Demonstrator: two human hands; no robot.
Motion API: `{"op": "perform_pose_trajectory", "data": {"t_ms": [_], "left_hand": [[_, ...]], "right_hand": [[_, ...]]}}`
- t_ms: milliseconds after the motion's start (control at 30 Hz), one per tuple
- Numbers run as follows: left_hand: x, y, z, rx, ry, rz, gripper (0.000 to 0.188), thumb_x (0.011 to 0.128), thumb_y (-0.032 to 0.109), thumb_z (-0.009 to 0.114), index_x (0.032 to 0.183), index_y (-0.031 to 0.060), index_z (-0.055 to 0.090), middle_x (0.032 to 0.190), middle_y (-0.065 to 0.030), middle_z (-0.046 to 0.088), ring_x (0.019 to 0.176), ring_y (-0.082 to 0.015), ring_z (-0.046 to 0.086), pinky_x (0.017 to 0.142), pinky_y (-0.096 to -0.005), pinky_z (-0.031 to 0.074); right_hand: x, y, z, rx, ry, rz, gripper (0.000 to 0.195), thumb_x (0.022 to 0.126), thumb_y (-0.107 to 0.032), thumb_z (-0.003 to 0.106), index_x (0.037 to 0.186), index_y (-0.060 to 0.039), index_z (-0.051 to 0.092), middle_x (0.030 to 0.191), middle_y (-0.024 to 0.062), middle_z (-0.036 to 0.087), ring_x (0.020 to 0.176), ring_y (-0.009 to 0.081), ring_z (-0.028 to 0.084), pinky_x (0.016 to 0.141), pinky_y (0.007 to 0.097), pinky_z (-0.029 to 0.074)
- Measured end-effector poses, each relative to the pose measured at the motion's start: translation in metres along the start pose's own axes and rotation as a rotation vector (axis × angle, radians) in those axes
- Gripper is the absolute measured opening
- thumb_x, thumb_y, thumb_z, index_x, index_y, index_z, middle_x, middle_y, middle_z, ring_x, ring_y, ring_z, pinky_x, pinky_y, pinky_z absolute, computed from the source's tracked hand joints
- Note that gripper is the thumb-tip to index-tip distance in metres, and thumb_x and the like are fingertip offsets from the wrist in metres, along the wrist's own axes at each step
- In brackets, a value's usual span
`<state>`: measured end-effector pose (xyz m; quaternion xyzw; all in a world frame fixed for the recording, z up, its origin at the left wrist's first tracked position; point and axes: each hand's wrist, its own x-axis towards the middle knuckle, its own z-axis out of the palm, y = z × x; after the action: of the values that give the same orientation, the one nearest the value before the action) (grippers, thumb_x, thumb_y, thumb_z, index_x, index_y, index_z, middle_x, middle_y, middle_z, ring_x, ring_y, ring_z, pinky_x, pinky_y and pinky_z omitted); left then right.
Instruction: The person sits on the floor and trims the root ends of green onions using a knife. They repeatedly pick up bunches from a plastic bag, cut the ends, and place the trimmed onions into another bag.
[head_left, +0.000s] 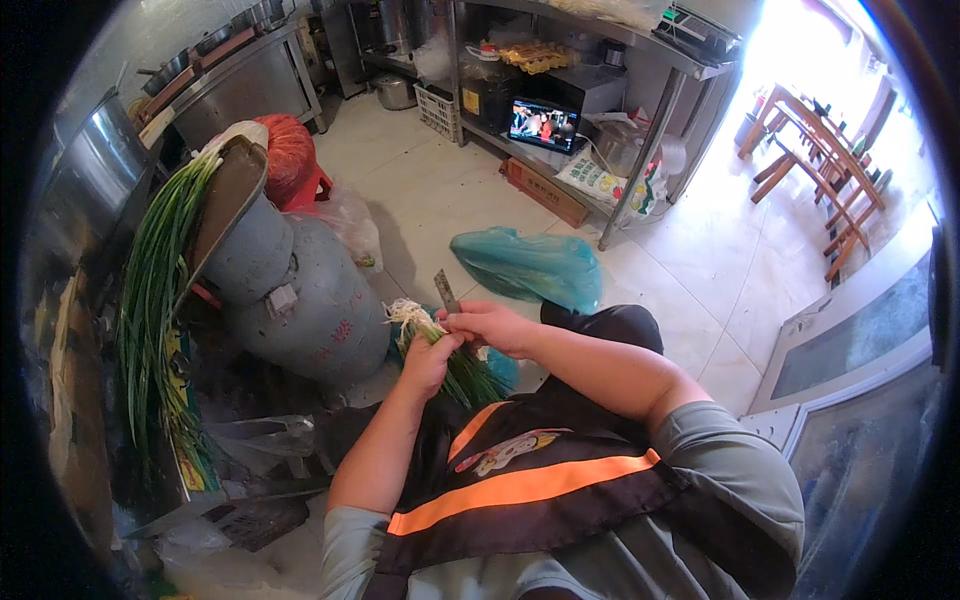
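My left hand (426, 365) grips a bunch of green onions (469, 379) just below its white roots, which point up and to the left. My right hand (491, 326) meets it at the root end, closed on a knife whose flat metal blade (445, 289) sticks up past the fingers. The handle is hidden in the hand. The green tops hang down over my lap, in front of a black apron with orange bands (525, 491). More green onions (161, 277) lie over a metal tray (232, 202) on a grey gas cylinder (315, 300) at the left.
A teal plastic bag (529, 266) lies on the tiled floor ahead of my knees. Beyond it stands a metal shelf (637, 157) with a lit tablet (543, 125) and a cardboard box (544, 193) beneath. A red net sack (289, 161) sits behind the cylinder. A glazed door (847, 352) is at the right.
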<state>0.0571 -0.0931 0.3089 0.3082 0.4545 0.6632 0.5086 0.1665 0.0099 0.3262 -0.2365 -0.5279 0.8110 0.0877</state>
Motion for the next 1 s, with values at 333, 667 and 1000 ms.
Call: {"op": "perform_pose_trajectory", "data": {"t_ms": [333,667,1000], "left_hand": [[0.021,0.037,-0.063,0.329,0.235,0.045,0.009,0.072,-0.002,0.048,0.075,0.0027,0.056,0.091,-0.0112,0.064,0.087,-0.0212,0.058,0.082,-0.033,0.044],[0.113,0.029,-0.118,1.123,0.105,-0.35,0.022,0.075,0.009,0.054,0.095,0.003,0.06,0.071,-0.011,0.058,0.069,-0.027,0.058,0.065,-0.0363,0.047],[0.161,-0.208,-0.133,1.443,-0.598,-0.595,0.062,0.073,0.005,0.055,0.132,0.02,0.04,0.142,-0.0095,0.03,0.105,-0.0335,0.055,0.084,-0.0423,0.048]], "right_hand": [[0.071,-0.012,-0.033,-0.249,0.292,-0.198,0.032,0.088,-0.028,0.037,0.089,-0.0054,0.059,0.079,0.0087,0.063,0.072,0.0195,0.057,0.072,0.0341,0.045],[0.14,0.172,-0.223,-0.895,0.485,0.364,0.031,0.077,-0.029,0.057,0.079,0.0013,0.061,0.074,0.0199,0.06,0.067,0.0325,0.06,0.061,0.0414,0.048],[0.175,0.295,-0.227,-0.918,0.63,0.424,0.031,0.065,-0.026,0.07,0.081,-0.0021,0.057,0.08,0.0162,0.063,0.077,0.0334,0.061,0.067,0.0415,0.048]]}}
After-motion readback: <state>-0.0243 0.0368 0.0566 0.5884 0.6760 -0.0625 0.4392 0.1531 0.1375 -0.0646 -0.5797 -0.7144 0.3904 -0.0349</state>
